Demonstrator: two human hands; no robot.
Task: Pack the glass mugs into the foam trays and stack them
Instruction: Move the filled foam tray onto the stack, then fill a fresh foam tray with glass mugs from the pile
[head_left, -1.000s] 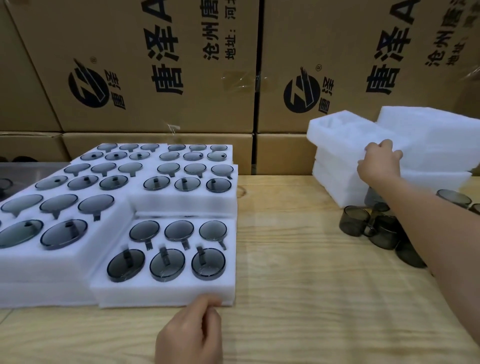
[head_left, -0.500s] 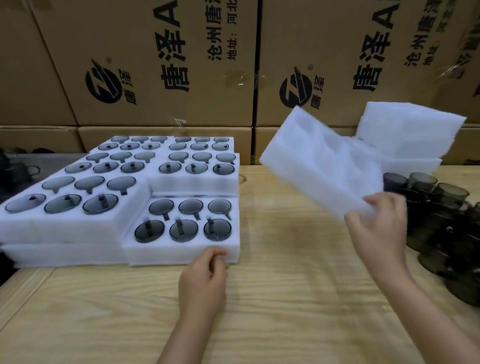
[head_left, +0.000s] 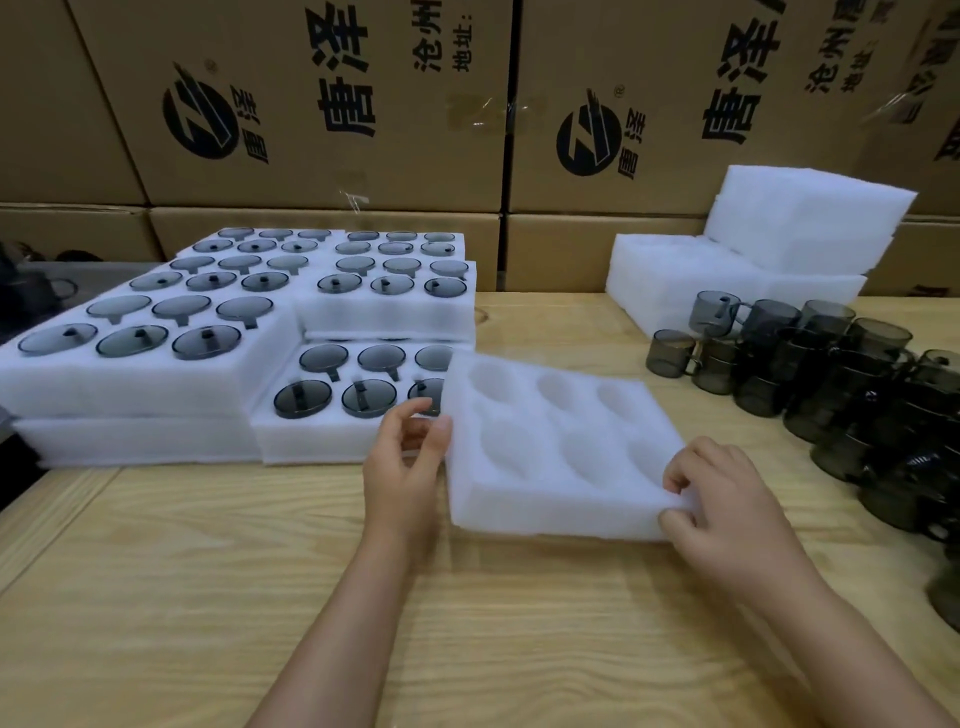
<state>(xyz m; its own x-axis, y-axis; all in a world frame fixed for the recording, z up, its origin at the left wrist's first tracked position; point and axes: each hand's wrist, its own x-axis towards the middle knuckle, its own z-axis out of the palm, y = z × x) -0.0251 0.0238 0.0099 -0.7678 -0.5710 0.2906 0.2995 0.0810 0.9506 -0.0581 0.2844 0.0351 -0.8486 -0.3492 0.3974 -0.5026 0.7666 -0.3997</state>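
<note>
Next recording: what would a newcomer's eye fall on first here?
First, the empty foam tray with six hollows, at the centre of the wooden table, gripped at its left edge by the left hand and pinched at its near right corner by the right hand. To the left lie stacked filled foam trays with dark mugs set in them. To the right stands a crowd of loose smoky glass mugs.

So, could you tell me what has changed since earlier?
The right hand took an empty foam tray off the spare stack and brought it forward; the left hand moved from the front packed tray to that tray's left edge. Other packed trays and glass mugs stayed.
</note>
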